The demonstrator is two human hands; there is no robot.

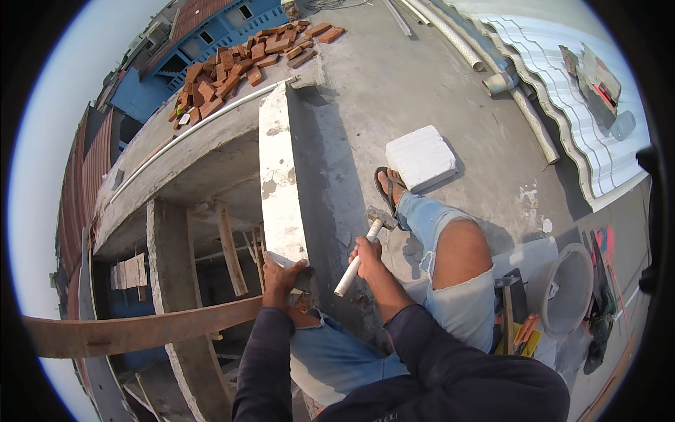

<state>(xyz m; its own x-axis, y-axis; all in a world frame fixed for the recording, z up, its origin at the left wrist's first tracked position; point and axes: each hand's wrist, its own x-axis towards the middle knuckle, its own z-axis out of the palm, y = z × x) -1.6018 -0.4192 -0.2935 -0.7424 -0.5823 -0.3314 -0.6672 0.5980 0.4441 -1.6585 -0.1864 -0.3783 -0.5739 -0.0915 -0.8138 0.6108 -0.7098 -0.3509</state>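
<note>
My right hand (367, 257) is closed around the white handle of a hammer (345, 280), whose metal head points away from me, above the grey floor. Beside it on the left, my left hand (281, 278) grips the near end of a low white block wall (283, 176), its fingers and thumb on either side. The wall's pale top has grey mortar patches. Part of what lies under my left palm is hidden. Close to the left wrist, a long brown wooden board (140, 329) stretches out to the left.
An open drop with concrete posts (172, 260) lies left of the wall. A white block (420, 156) rests by my sandalled foot. Loose bricks (228, 70) are heaped at the far left. Pipes (450, 35), corrugated sheets (590, 105), a bucket (568, 290) and tools are on the right.
</note>
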